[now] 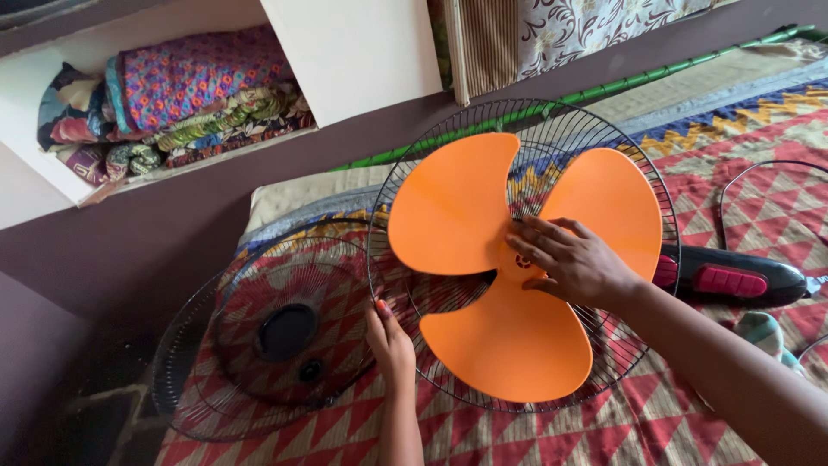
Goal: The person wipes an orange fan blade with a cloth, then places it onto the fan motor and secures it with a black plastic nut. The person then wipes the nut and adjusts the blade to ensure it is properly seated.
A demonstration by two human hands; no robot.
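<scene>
An orange three-bladed fan blade (466, 207) lies in a round black wire grille (569, 116) on a patterned mat. My right hand (573, 259) rests flat on the blade's hub, fingers spread over the centre. My left hand (390, 338) grips the grille's lower left rim, fingers curled on the wire. A second black wire grille (216, 380) with a dark round centre cap (286, 331) lies flat to the left, partly under the first.
A black fan motor housing (759, 278) with red buttons lies at the right, with a thin black cable (733, 181) looping above it. Folded colourful fabrics (185, 86) fill a white shelf at top left. A green pole (638, 76) runs along the wall.
</scene>
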